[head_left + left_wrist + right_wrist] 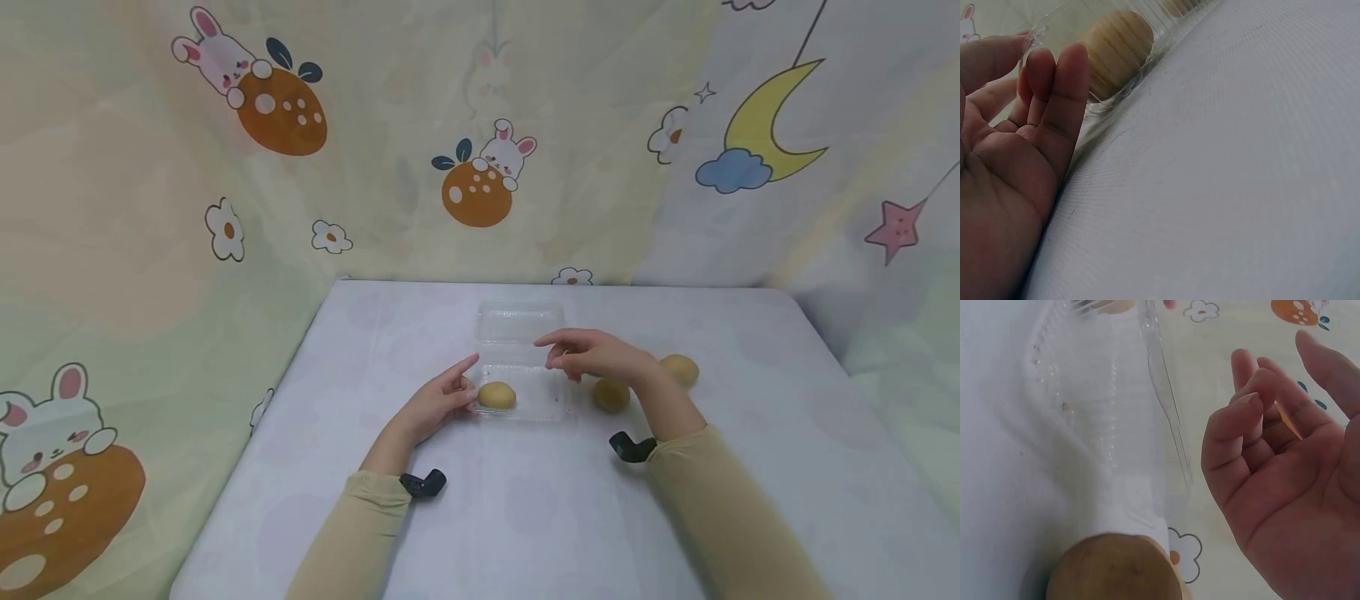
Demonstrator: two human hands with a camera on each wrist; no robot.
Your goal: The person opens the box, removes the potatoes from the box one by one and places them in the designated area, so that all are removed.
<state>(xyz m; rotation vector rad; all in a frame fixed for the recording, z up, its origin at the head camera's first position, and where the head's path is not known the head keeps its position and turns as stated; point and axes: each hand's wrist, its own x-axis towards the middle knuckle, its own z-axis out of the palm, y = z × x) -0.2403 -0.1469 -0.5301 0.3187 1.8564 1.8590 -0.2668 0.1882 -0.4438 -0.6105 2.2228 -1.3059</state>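
Note:
A clear plastic clamshell container (pixel 538 393) lies open, its lid (pixel 521 323) folded back toward the wall. One potato (pixel 497 396) rests inside at the container's left end; the left wrist view shows the potato (pixel 1124 47) through the clear wall. At that end my left hand (pixel 442 398) pinches the edge, thumb at the rim and other fingers curled by the wall, index finger stretched out. My right hand (pixel 592 353) hovers over the container's right side, fingers loosely bent and holding nothing. Just beyond it lie a potato (pixel 611 396) and another potato (pixel 679 369).
A white table (pixel 525 508) carries everything. Behind it hangs a patterned cloth (pixel 585 208) with rabbits, flowers and a moon. A small black camera is strapped to each wrist, over beige sleeves (pixel 727 492).

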